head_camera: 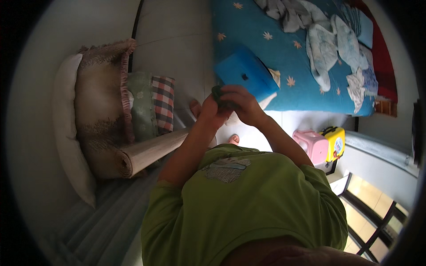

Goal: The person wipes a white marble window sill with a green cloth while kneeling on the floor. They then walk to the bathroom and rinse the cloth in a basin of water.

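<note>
A small dark green item (217, 93) is held up in front of my chest, mostly covered by fingers, so its kind is unclear. My left hand (213, 109) grips it from below and the left. Bent over it from the other side, the fingers of my right hand (242, 102) hold it too. Beyond both hands, a blue flat-sided case (244, 74) with a small dark mark rests at the bed's near edge. Pale cloth (269, 99) shows under the case.
A bed with a teal leaf-patterned sheet (289, 60) carries rumpled blankets (321, 50). To the left are a rolled mat (153, 154), a checked cushion (163, 103) and a long white pillow (68, 126). A pink plastic stool (313, 146) and yellow case (334, 143) stand right.
</note>
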Motion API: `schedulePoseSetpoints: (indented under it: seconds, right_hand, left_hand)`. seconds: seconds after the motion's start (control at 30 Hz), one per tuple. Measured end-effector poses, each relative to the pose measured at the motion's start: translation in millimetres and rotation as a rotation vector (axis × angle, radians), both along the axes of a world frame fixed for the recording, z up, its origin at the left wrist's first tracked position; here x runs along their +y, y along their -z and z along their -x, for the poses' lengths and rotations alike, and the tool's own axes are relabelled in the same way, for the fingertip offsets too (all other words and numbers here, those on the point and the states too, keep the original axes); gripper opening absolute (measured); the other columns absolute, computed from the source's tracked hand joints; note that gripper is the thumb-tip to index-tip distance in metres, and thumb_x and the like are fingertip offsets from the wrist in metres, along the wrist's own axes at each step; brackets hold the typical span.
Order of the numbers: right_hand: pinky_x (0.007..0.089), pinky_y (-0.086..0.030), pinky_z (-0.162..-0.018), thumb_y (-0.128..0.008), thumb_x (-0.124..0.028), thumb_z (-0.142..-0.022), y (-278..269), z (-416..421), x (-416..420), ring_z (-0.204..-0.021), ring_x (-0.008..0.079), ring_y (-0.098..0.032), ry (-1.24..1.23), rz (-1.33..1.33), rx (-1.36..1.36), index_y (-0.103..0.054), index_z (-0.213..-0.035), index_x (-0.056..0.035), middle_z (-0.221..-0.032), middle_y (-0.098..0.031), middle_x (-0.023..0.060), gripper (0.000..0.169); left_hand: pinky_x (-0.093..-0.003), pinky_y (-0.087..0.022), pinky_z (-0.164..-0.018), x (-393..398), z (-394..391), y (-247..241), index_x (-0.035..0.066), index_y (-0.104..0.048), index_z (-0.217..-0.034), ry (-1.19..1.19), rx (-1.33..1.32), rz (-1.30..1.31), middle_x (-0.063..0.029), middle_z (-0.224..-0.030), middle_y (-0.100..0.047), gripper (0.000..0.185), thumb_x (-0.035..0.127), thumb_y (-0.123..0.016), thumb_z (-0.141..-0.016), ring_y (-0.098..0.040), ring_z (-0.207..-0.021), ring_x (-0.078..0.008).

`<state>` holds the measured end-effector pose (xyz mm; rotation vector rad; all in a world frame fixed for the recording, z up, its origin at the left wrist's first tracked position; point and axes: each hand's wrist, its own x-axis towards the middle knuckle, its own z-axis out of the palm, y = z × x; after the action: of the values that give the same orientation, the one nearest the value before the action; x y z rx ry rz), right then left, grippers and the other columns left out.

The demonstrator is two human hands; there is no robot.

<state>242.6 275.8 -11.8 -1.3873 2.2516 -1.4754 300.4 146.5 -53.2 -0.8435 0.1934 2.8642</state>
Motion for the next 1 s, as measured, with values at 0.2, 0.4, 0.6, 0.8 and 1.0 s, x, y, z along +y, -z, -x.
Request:
schedulePoseSetpoints:
  seconds: [0.2, 0.4, 0.6, 0.8, 1.0]
  right_hand:
    - [0.0378, -0.046, -0.087, -0.063, 0.01, -0.065, 1.5, 41.5, -86.6, -0.106, 0.0312, -0.052, -0.171, -0.101, 0.015, -0.06, -0.098, -0.006, -0.115, -0.054, 0.0114, 0.037]
    - [0.0378, -0.043, -0.09, -0.065, 0.01, -0.064, 26.4, 51.1, -176.4, -0.109, 0.0301, -0.049, -0.462, -0.065, -0.062, -0.059, -0.1, -0.0065, -0.118, -0.051, 0.0108, 0.04]
    - [0.0407, -0.041, -0.09, -0.063, 0.009, -0.063, 39.2, 66.7, -240.7, -0.109, 0.0306, -0.049, -0.709, 0.037, -0.051, -0.057, -0.102, -0.0072, -0.118, -0.052, 0.0104, 0.042]
    - [0.0416, -0.04, -0.092, -0.063, 0.006, -0.062, 27.5, 115.7, -260.5, -0.109, 0.0311, -0.049, -0.737, 0.096, -0.086, -0.056, -0.102, -0.0076, -0.117, -0.052, 0.0111, 0.043]
    - [0.0402, -0.04, -0.091, -0.061, 0.008, -0.064, 10.6, 219.8, -272.7, -0.109, 0.0302, -0.049, -0.621, 0.155, 0.0, -0.057, -0.1, -0.0064, -0.115, -0.053, 0.0105, 0.039]
  left_hand:
    - [-0.0299, -0.051, -0.076, -75.2, 23.2, 6.5, 0.006, -0.05, -0.097, -0.133, -0.04, 0.038, -0.0071, -0.095, -0.054, 0.02, 0.022, -0.038, -0.095, -0.056, -0.087, -0.0168]
    - [-0.0314, -0.053, -0.078, -139.2, -3.3, 9.6, 0.005, -0.05, -0.104, -0.404, -0.037, -0.006, -0.0087, -0.098, -0.054, 0.024, 0.024, -0.039, -0.095, -0.058, -0.088, -0.0186]
    - [-0.0365, -0.053, -0.076, -178.1, -10.4, 14.3, 0.003, -0.049, -0.105, -0.596, -0.082, -0.028, -0.0111, -0.1, -0.055, 0.026, 0.025, -0.039, -0.095, -0.059, -0.089, -0.0235]
    - [-0.0352, -0.053, -0.077, -198.8, 39.2, 5.9, 0.006, -0.052, -0.103, -0.586, -0.118, 0.041, -0.0078, -0.101, -0.058, 0.027, 0.028, -0.038, -0.094, -0.059, -0.091, -0.0195]
    - [-0.0345, -0.055, -0.074, -228.6, 151.5, -2.0, 0.005, -0.054, -0.101, -0.521, -0.065, 0.044, -0.0102, -0.098, -0.06, 0.022, 0.021, -0.043, -0.09, -0.062, -0.085, -0.0215]
